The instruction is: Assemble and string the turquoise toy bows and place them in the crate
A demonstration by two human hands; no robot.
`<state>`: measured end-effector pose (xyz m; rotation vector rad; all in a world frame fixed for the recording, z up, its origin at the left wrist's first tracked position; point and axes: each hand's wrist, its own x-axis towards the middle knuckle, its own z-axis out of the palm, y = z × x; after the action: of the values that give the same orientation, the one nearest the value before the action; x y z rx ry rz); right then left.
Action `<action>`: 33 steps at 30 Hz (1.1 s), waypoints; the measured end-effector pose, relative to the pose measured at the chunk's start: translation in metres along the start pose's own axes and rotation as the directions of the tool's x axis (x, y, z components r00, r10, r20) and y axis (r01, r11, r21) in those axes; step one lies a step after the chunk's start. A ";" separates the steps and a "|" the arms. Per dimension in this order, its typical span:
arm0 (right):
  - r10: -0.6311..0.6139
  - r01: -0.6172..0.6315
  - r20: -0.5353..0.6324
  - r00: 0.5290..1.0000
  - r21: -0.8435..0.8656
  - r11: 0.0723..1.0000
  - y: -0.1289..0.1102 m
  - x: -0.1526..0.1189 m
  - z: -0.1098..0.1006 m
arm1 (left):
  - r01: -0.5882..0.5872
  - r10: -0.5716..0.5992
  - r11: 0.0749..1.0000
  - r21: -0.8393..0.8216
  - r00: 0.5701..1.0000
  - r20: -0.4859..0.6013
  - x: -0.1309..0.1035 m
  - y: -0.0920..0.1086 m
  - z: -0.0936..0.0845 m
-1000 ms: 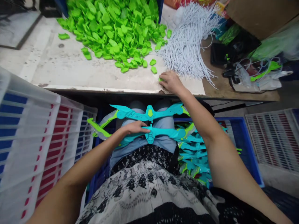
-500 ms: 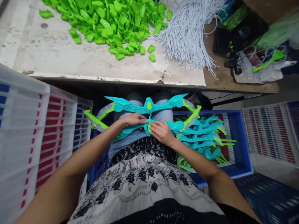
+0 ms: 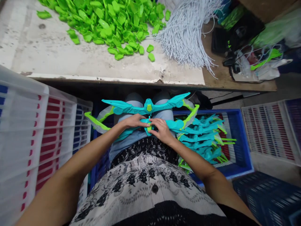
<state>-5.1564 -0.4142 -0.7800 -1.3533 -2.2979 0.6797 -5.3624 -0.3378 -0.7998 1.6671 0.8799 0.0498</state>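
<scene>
Teal plastic bow frame (image 3: 176,125) across the lap (image 3: 137,138), just below a matching one (image 3: 134,109). Got a green insert (image 3: 149,128) at its middle now, vs a bare slot a second ago, and back from the table (image 3: 94,62) with the right hand (image 3: 163,131). Gripping the frame with the left hand (image 3: 134,121); touching the insert with the right fingertips, pinching or just pressing, can't tell. Probably mid-fitting.

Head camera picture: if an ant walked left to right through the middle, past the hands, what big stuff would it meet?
White crate → left hand → right hand → blue crate holding turquoise parts → pale slatted crate.
</scene>
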 end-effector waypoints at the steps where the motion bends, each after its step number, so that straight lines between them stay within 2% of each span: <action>1: 0.015 -0.015 0.002 1.000 0.004 1.000 0.002 0.001 0.000 | -0.009 0.009 1.000 0.001 1.000 -0.001 0.000 0.001 0.000; 5: 0.043 -0.039 0.082 0.996 -0.050 0.998 0.006 0.006 -0.001 | 0.037 -0.036 0.999 0.028 0.999 -0.031 -0.002 0.010 0.000; 8: 0.113 -0.094 0.168 0.979 -0.117 0.989 0.005 0.011 -0.005 | 0.081 -0.076 0.993 0.082 0.995 -0.058 0.000 0.015 0.002; 13: 0.214 -0.144 0.317 0.924 -0.231 0.962 -0.002 0.020 -0.009 | 0.028 -0.029 0.999 -0.017 0.997 -0.073 0.004 0.011 0.009; 16: 0.219 -0.130 0.320 0.922 -0.278 0.952 -0.004 0.019 -0.005 | 0.015 -0.016 1.000 -0.014 0.995 -0.098 0.004 0.007 0.012; 20: 0.110 -0.032 0.252 0.961 -0.294 0.955 -0.005 0.009 -0.002 | -0.015 0.053 0.983 0.185 0.978 -0.201 -0.010 0.014 0.018; 23: -0.014 0.076 0.241 0.970 -0.247 0.966 -0.006 0.004 -0.013 | 0.004 0.108 0.934 0.356 0.950 -0.294 -0.033 0.026 0.031; 25: -0.089 0.136 0.259 0.962 -0.169 0.976 -0.007 0.005 -0.030 | 0.016 0.203 0.861 0.509 0.905 -0.373 -0.050 0.030 0.045; 27: -0.156 0.180 0.267 0.951 -0.068 0.981 -0.007 0.012 -0.050 | 0.043 0.330 0.747 0.663 0.842 -0.426 -0.060 0.026 0.060; 29: -0.143 0.151 0.168 0.975 -0.032 0.988 -0.002 0.026 -0.074 | 0.090 0.407 0.647 0.757 0.799 -0.444 -0.061 0.016 0.074; 31: -0.028 0.019 -0.076 0.997 -0.114 0.993 0.011 0.047 -0.101 | 0.128 0.418 0.594 0.794 0.795 -0.440 -0.056 0.004 0.085; 32: 0.045 -0.087 -0.229 0.972 -0.179 0.980 0.022 0.060 -0.115 | 0.140 0.407 0.578 0.804 0.805 -0.432 -0.053 -0.001 0.089; 33: 0.105 -0.204 -0.371 0.923 -0.238 0.950 0.034 0.074 -0.130 | 0.147 0.393 0.566 0.811 0.817 -0.422 -0.051 -0.004 0.092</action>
<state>-5.0947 -0.3073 -0.6886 -1.6442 -2.0567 0.1394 -5.3571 -0.4423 -0.8103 2.7092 1.3551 0.2967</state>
